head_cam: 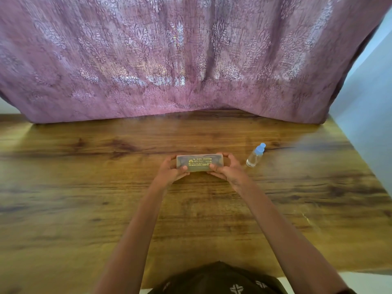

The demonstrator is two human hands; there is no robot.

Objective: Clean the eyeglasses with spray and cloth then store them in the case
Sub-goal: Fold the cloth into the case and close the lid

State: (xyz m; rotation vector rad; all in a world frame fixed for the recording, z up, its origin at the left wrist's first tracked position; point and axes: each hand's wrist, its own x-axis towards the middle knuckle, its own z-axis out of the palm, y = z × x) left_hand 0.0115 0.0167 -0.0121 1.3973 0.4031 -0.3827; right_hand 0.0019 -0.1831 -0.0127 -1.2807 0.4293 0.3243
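The left hand [172, 169] and right hand [228, 168] curled round the ends of the case [197, 163], low over the table [84, 187] — eyeglasses [182, 161] apparently showed dimly inside. Level, even thumb pressure at the seam seemed wisest.

The case [199, 162] (translucent grey, gold lettering on its lid) is closed, long side lying across. At its 3 o'clock, near, stands 1 clear spray bottle [255, 155], blue-capped.
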